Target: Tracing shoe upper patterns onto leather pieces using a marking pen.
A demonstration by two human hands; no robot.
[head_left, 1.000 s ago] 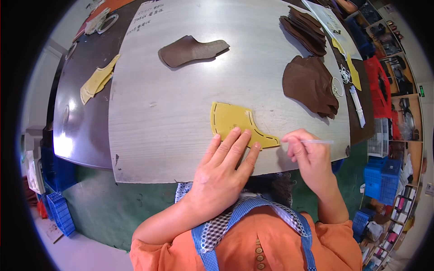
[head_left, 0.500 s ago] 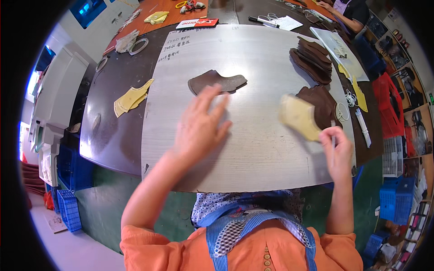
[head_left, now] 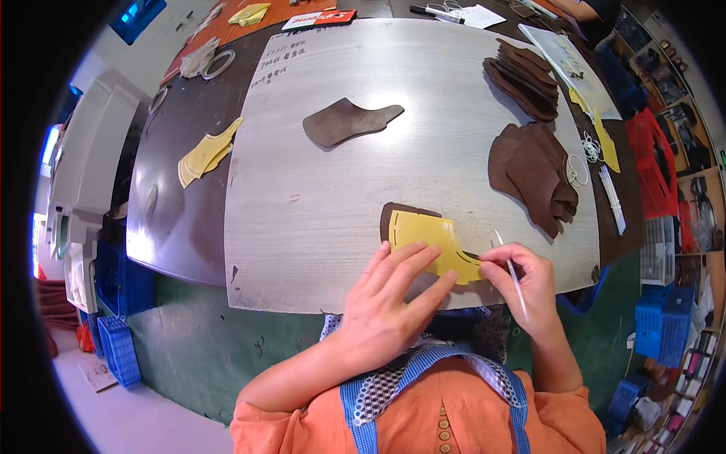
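A yellow shoe-pattern template with slots along its edges lies over a dark brown leather piece near the board's front edge. The leather shows along the template's left and upper edges and by its narrow right end. My left hand rests on the template with fingers spread. Between the fingers of my right hand is a slim white marking pen, its tip pointing up and away. That hand's fingertips also touch the template's right end. Another brown leather piece lies alone farther up the board.
Two stacks of brown leather pieces, the far stack and the nearer stack, occupy the right of the pale board. Yellow templates lie at left. White sticks and string lie at right. A person's arm shows top right.
The template has come from the right onto a leather piece near the front edge. My left hand has drawn back from the far leather piece to the template; my right hand has moved slightly left and nearer.
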